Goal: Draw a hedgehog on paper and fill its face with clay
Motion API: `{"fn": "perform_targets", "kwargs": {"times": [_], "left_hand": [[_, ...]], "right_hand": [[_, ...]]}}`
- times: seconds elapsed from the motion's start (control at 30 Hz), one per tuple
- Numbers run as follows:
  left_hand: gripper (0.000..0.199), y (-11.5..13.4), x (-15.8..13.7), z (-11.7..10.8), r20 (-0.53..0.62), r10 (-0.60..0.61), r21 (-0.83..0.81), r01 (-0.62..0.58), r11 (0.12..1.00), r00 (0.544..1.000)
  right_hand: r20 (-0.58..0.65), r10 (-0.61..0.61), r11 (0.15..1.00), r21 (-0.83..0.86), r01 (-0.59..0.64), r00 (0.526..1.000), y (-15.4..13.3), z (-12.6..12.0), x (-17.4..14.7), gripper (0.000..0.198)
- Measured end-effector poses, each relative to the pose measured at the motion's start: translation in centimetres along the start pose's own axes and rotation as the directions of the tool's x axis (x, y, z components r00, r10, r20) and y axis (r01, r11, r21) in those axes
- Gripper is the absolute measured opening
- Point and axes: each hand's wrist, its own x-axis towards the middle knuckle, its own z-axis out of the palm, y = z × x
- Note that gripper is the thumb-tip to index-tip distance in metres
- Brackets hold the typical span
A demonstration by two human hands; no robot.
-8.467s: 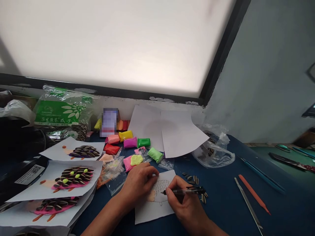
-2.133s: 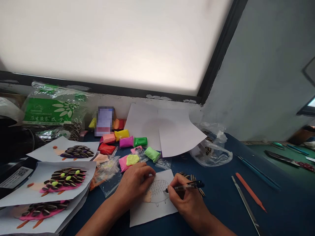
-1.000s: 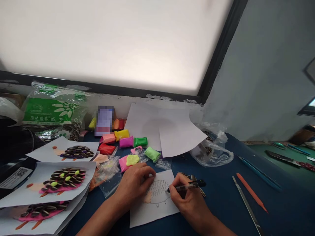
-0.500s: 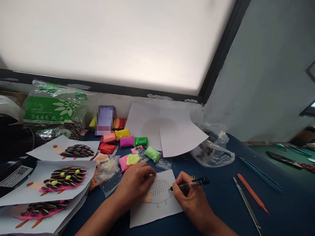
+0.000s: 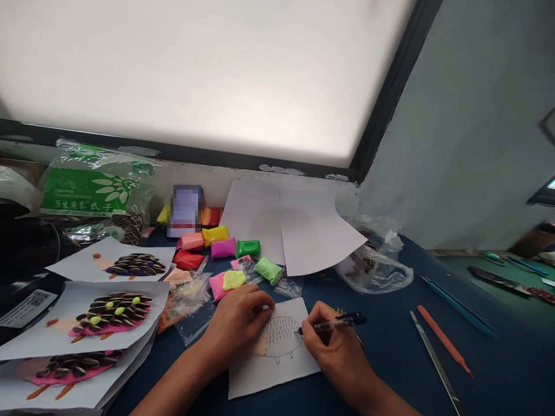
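Note:
A sheet of white paper [image 5: 260, 378] lies on the dark blue tabletop. It bears an ink outline of a hedgehog [image 5: 281, 338], its back filled with short strokes and a patch of pale peach clay [image 5: 260, 346] at its face. My left hand [image 5: 243, 318] rests on the upper left of the sheet, fingers curled and thumb close to the forefinger, holding it down. With fingers closed round a black pen [image 5: 338, 325], my right hand [image 5: 332, 346] is at the sheet's right side. The pen's tip is at the right part of the hedgehog's back.
Finished hedgehog pictures with seeds [image 5: 115, 315] are stacked at left, before a green seed bag [image 5: 87, 190]. Behind my hands lie coloured clay packets [image 5: 223, 248], a phone [image 5: 184, 211] and blank sheets [image 5: 318, 237]. At right are a plastic bag [image 5: 385, 271], an orange tool [image 5: 444, 340] and tweezers [image 5: 459, 306].
My right hand and the pen have shifted very slightly left over the drawing. My left hand keeps its place on the paper.

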Motion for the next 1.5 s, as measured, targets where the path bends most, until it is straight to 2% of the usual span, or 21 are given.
{"fn": "perform_targets", "kwargs": {"times": [0.4, 0.6, 0.77, 1.03, 1.27, 1.5], "left_hand": [[0.019, 0.12, 0.01, -0.07, -0.005, 0.008, 0.008, -0.008, 1.0, 1.0], [0.019, -0.01, 0.03, 0.05, -0.006, 0.013, 0.0, -0.013, 1.0, 1.0], [0.018, -0.06, 0.02, 0.13, -0.016, 0.019, -0.006, -0.019, 1.0, 1.0], [0.017, -0.2, 0.04, 0.22, -0.018, 0.023, -0.01, -0.023, 1.0, 1.0], [0.018, -0.16, -0.03, 0.2, -0.02, 0.023, -0.002, -0.023, 1.0, 1.0], [0.017, -0.16, 0.02, 0.18, -0.018, 0.023, -0.008, -0.023, 1.0, 1.0]], "right_hand": [[0.024, 0.002, 0.999, 0.045, -0.003, 1.0, 0.26, 0.16, -0.05, 0.019], [0.02, 0.088, 0.988, 0.128, -0.09, 0.996, 0.65, -0.02, 0.07, 0.02], [0.011, 0.085, 0.991, 0.107, -0.085, 0.996, 0.67, 0.12, 0.07, 0.022], [-0.002, 0.015, 0.998, 0.068, -0.015, 1.0, 0.61, 0.13, 0.13, 0.022], [0.01, 0.058, 0.998, 0.038, -0.058, 0.998, 0.85, 0.21, 0.0, 0.022], [0.009, 0.037, 0.999, 0.023, -0.037, 0.999, 0.6, -0.04, 0.09, 0.021]]}}
